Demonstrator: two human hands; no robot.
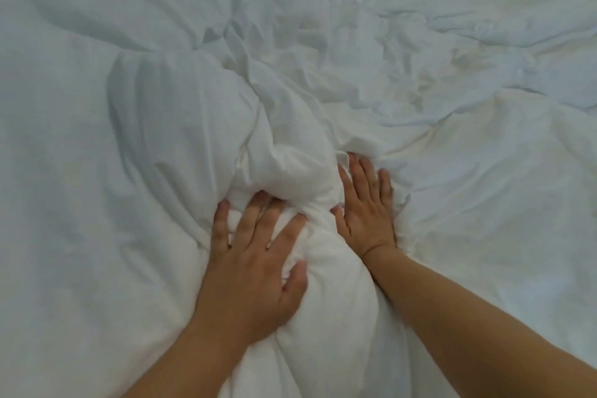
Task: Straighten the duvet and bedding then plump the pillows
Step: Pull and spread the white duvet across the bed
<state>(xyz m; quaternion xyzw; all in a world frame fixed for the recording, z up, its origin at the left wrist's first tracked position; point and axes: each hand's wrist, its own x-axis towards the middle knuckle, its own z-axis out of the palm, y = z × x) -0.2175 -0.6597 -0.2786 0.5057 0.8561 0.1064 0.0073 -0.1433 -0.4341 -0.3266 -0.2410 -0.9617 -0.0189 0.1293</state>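
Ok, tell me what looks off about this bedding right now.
The white duvet is far from straight: a thick bunched ridge rises between the left hand and right hand, which both press on it with spread fingers. Creases fan out from it. Faint yellowish patches show up and right; cause unclear.

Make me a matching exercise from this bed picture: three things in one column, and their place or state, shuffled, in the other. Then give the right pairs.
Column one:
1. left hand
2. right hand
3. bunched ridge of duvet

Column two:
A. rises between the two hands, crumpled
B. fingers spread, pressing on the ridge's left flank
C. fingers straight and close together, flat against the ridge's right side

Pairs: 1-B, 2-C, 3-A
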